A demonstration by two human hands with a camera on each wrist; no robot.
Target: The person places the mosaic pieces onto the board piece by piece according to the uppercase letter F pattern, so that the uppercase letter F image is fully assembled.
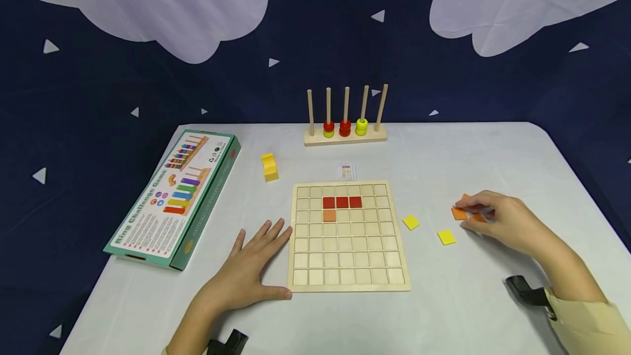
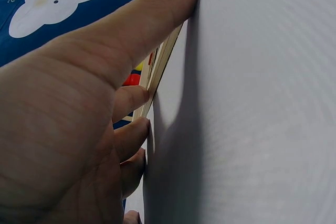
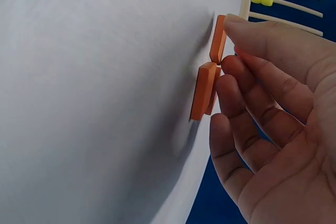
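My left hand (image 1: pixel 256 264) lies spread beside the wooden grid board (image 1: pixel 349 287). Its thumb touches the board's lower left corner and a fingertip meets the left edge. On the board sit a row of red tiles (image 1: pixel 342 202) and, below the leftmost, an orange tile (image 1: pixel 329 215). Over at the right of the table, my right hand (image 1: pixel 508 221) is above a few loose orange tiles (image 1: pixel 459 213). In the right wrist view its thumb touches the edge of one orange tile (image 3: pixel 218 40), with the fingers loosely bent beside the others; no clear pinch shows.
Two yellow tiles (image 1: pixel 446 237) lie between board and right hand. A small pattern card (image 1: pixel 346 172) is behind the board; farther back stands a peg rack (image 1: pixel 346 140) with red and yellow beads. Left are a yellow block (image 1: pixel 269 167) and a green game box (image 1: pixel 172 196).
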